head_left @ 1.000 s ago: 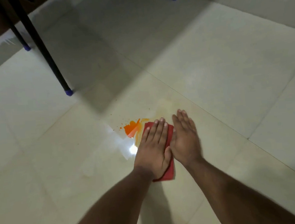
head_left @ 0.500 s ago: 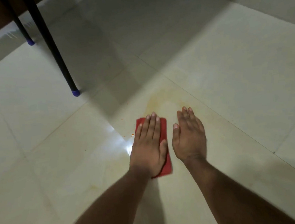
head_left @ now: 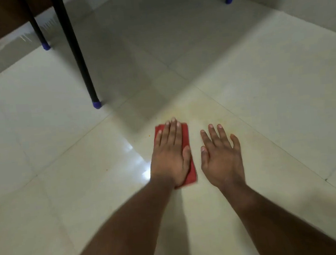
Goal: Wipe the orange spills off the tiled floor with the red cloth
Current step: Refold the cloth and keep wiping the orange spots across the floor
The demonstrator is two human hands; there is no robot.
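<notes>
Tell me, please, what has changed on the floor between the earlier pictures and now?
The left hand slid the red cloth forward over the bright orange puddle, which no longer shows; only a faint yellowish smear and a few specks remain. The right hand moved apart from the cloth and spread. The left hand stays flat on the cloth; nothing was grasped.

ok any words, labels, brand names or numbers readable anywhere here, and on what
None: no text can be read anywhere in the head view.
The red cloth under the left hand shows no label.
The tiled floor and the black legs carry no markings.
</notes>
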